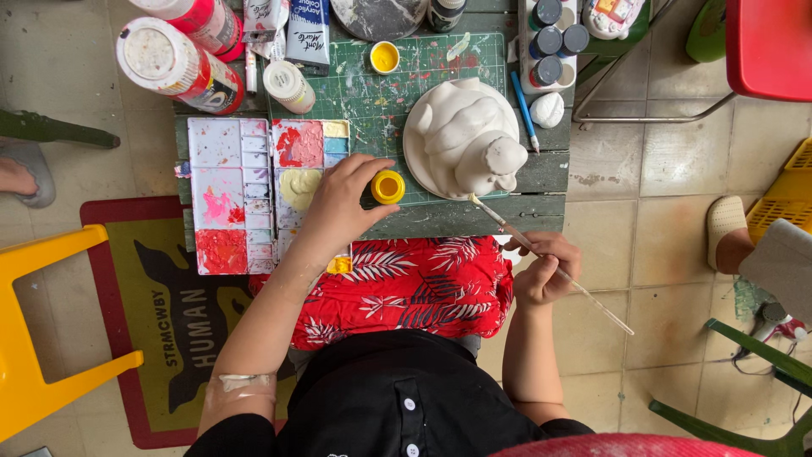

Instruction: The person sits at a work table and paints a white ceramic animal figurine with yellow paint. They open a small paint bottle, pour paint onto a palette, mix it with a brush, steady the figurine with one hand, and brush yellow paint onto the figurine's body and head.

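at the near edge of the little green table (pixel 541 173), the left hand (pixel 338 207) is curled round a small yellow paint pot (pixel 388 187), fingers and thumb closed on its sides, lid looks open since you can see yellow inside. the right hand (pixel 545 269) sits lower, off the table edge above the lap, pinching a thin brush (pixel 550 264) in a pencil grip, bristle tip pointing up to about 11 o'clock and just touching the base of the white plaster figure (pixel 465 135).

from the pot, the figure is at roughly 2 o'clock, sitting on a paint-spattered cutting mat (pixel 364 93), totally unpainted as far as i can tell. at 9 o'clock from the pot is a white palette (pixel 222 195) with red, pink, blue and cream wells. a second yellow pot (pixel 385 57) is straight up at 12 o'clock, and a row of dark-capped paint pots (pixel 550 42) sits at about 1 o'clock, past a blue pencil (pixel 524 110) and a small white lump (pixel 547 110).

my read: this is the loading-up stage, steadying the pot to get yellow on the brush before any colour goes on the figure. the brush would need to swing over to 9 o'clock and dip into the pot, while the left hand keeps it from tipping since it's close to the edge.
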`<control>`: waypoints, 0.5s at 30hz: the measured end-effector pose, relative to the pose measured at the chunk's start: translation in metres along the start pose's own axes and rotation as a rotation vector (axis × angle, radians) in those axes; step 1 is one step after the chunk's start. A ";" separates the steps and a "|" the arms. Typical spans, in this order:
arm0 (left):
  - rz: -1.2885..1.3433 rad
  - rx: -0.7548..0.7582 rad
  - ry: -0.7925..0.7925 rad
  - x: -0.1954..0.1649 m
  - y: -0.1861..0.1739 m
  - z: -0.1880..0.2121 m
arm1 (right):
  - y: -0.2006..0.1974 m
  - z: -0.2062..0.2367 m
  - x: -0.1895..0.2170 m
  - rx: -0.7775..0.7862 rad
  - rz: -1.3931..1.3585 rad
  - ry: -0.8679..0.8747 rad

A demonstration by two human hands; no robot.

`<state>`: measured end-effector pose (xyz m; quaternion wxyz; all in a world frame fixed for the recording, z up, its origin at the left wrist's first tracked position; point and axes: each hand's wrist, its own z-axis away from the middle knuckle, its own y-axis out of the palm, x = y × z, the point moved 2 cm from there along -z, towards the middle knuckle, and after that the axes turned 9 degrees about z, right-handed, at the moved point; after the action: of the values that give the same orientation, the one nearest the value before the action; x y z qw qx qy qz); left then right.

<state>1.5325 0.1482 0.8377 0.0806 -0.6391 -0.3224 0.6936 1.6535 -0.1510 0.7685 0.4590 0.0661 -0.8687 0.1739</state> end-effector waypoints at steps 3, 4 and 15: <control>0.023 0.016 0.052 -0.012 -0.018 -0.022 | 0.002 -0.022 -0.005 -0.023 0.004 0.002; 0.049 0.022 0.062 -0.014 -0.026 -0.028 | 0.004 -0.029 -0.005 -0.015 0.027 -0.026; -0.411 -0.180 0.191 -0.017 -0.032 -0.131 | -0.015 -0.052 0.009 -0.039 0.102 -0.039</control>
<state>1.6486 0.2087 0.8728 0.1931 -0.6273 -0.4971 0.5676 1.6927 -0.1460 0.8065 0.4339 0.0162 -0.8829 0.1788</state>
